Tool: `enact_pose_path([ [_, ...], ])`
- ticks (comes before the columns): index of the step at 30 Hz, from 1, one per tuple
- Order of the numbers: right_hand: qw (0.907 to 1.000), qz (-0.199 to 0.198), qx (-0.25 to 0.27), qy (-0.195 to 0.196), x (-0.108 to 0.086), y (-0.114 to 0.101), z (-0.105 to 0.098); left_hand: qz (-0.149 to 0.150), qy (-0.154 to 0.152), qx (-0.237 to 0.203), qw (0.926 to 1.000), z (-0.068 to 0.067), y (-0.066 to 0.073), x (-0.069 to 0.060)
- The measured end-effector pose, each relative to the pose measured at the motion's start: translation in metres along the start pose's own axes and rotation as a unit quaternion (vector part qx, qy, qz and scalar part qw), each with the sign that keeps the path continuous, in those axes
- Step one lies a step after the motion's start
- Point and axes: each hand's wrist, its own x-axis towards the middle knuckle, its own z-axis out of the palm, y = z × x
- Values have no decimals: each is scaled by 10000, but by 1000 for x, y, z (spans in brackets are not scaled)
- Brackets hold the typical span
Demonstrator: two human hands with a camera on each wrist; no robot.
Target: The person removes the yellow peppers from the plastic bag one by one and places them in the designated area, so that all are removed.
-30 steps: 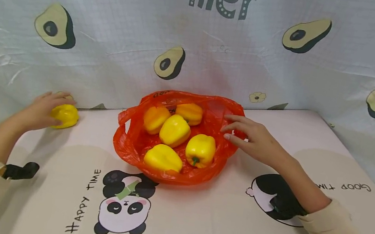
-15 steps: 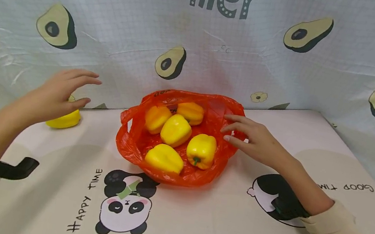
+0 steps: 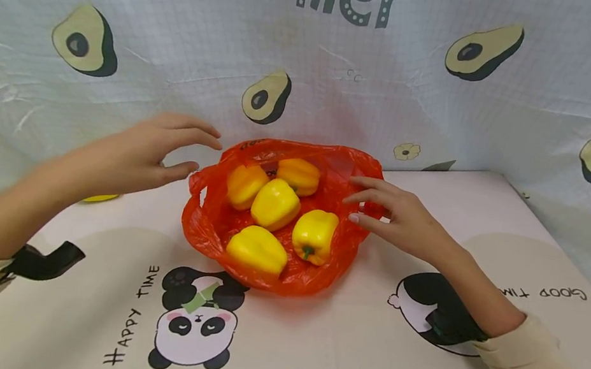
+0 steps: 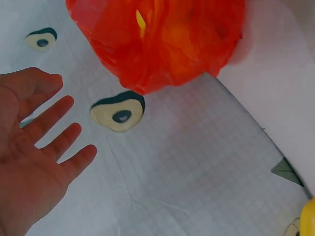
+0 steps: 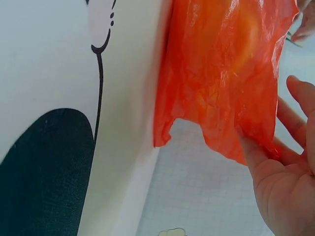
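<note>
The head view looks forward and down at the red bag from above its near side, taking in the surface around it. The wrist views, turned sideways, look from nearer the bag; both share it and the cloth behind.

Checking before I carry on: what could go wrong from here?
The left hand, open beside the red bag, could catch its handle loop and drag the bag. The front pepper lies close to the near rim and might roll out if the bag tips. The loose pepper outside, mostly hidden by the left forearm in the head view, could get knocked by that arm.
</note>
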Motion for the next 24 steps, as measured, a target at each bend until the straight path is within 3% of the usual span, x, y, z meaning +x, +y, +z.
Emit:
enact_pose_path([
  [6,10000,-55,7,10,1,-3,-1,182,-186,-65,9996,1,13,13],
  [16,9999,-118,-28,27,0,-4,-3,200,-559,-151,9981,2,22,28],
  [24,10000,-79,11,7,1,-6,-2,435,-914,-116,9948,14,31,42],
])
